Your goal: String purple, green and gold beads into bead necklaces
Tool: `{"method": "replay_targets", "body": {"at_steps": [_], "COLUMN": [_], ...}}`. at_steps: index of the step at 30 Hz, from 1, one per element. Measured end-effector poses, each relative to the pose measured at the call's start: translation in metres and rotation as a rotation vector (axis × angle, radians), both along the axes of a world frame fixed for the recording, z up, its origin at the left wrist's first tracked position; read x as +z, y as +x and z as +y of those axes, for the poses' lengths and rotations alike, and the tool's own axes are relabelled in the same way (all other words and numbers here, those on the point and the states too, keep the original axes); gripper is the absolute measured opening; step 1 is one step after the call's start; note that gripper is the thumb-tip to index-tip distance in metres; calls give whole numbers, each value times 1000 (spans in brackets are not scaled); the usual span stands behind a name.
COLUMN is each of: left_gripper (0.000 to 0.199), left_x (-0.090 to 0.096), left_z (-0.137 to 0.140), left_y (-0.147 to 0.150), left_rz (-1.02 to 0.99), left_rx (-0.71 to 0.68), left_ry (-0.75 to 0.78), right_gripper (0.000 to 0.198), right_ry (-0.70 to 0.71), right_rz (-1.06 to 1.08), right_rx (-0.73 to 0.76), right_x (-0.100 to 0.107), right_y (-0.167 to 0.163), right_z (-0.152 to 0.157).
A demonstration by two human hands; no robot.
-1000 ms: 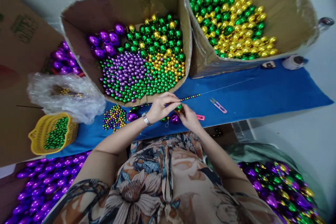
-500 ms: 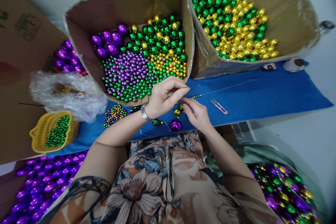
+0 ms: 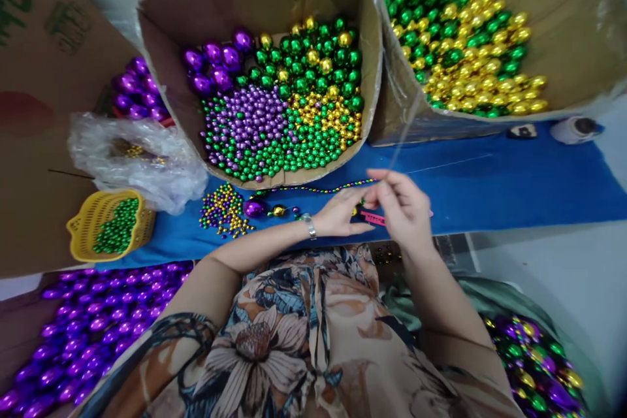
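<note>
My left hand (image 3: 340,212), with a metal-banded watch at the wrist, is closed at the fingertips around part of a bead string, where green and gold beads (image 3: 359,206) show between the fingers. My right hand (image 3: 404,212) pinches beside it, and a faint thread (image 3: 404,134) runs upward from its fingers. Between the hands sits a pink object (image 3: 373,218) with dark markings, partly covered. A strand of small beads (image 3: 318,190) stretches along the blue cloth behind my left hand. Nearer my left forearm lie a large purple bead (image 3: 253,209) and a gold bead (image 3: 278,210).
Two cardboard boxes, one nearer (image 3: 365,78) and one at right (image 3: 399,101), hold loose beads. Small mixed beads (image 3: 223,209) lie on the blue cloth (image 3: 490,189) near a yellow basket (image 3: 78,248). A small bottle (image 3: 575,130) stands at the far right.
My left hand has come down and to the right, and my right hand has turned up and shifted right over where the pink snips lay. The whole view has shifted slightly.
</note>
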State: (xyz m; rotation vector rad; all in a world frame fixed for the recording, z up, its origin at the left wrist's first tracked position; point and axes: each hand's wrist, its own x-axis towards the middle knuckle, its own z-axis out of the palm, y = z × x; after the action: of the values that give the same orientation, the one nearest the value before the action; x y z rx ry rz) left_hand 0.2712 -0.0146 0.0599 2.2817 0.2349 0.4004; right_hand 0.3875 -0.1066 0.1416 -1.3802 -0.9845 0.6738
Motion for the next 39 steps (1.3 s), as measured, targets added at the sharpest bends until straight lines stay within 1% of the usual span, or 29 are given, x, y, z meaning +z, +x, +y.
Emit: {"method": "replay_targets", "body": {"at_steps": [3, 5, 7, 8, 10, 13, 15, 17, 19, 21, 23, 24, 25, 27, 28, 30, 32, 34, 36, 37, 39], "left_gripper": [69, 60, 51, 47, 43, 41, 42, 43, 43, 43, 58, 65, 67, 60, 55, 45, 39, 35, 32, 31, 28], "left_x": [-13, -15, -14, -12, -10, -7, -7, -7, -7, -4, -1, 1, 3, 7, 9, 15, 22, 31, 38, 41, 45], "left_z": [-12, -14, -13, -11, -5, 10, 22, 33, 40, 42, 38, 34, 30, 24, 22, 23, 30, 44, 62, 73, 99], "left_y": [1, -3, -10, -15, -26, -47, -62, -75, -82, -82, -75, -70, -65, -56, -53, -52, -57, -65, -75, -80, -89], "left_rz": [262, 403, 496, 520, 530, 526, 539, 572, 606, 596, 526, 481, 436, 356, 318, 243, 187, 154, 145, 147, 162], "left_rx": [-16, -51, -88, -96, -97, -74, -62, -47, -35, -28, -26, -29, -34, -53, -63, -59, -7, 89, 206, 267, 387], "left_ry": [263, 404, 499, 536, 592, 652, 694, 731, 737, 706, 655, 631, 612, 592, 583, 556, 511, 467, 441, 437, 440], "right_gripper": [24, 16, 13, 11, 15, 22, 23, 24, 23, 17, 10, 11, 13, 17, 18, 19, 21, 24, 26, 26, 26], "right_ry": [212, 327, 387, 396, 375, 340, 338, 341, 351, 396, 467, 497, 521, 527, 505, 393, 198, 18, -93, -129, -138], "right_rz": [130, 148, 131, 124, 115, 142, 160, 184, 183, 126, 53, 34, 27, 34, 40, 50, 4, -159, -328, -399, -507], "right_rx": [-112, -210, -315, -385, -524, -695, -796, -859, -833, -722, -585, -529, -484, -422, -405, -375, -318, -263, -178, -126, -37], "right_x": [23, 34, 39, 40, 37, 28, 21, 16, 14, 18, 26, 30, 35, 41, 42, 37, 25, 8, -10, -19, -34], "right_y": [12, 31, 56, 70, 97, 132, 147, 153, 147, 132, 113, 103, 93, 73, 64, 45, 27, 12, 0, -6, -16], "right_z": [-2, -6, -12, -16, -25, -39, -45, -48, -46, -39, -30, -26, -21, -15, -13, -11, -12, -13, -11, -9, -3]}}
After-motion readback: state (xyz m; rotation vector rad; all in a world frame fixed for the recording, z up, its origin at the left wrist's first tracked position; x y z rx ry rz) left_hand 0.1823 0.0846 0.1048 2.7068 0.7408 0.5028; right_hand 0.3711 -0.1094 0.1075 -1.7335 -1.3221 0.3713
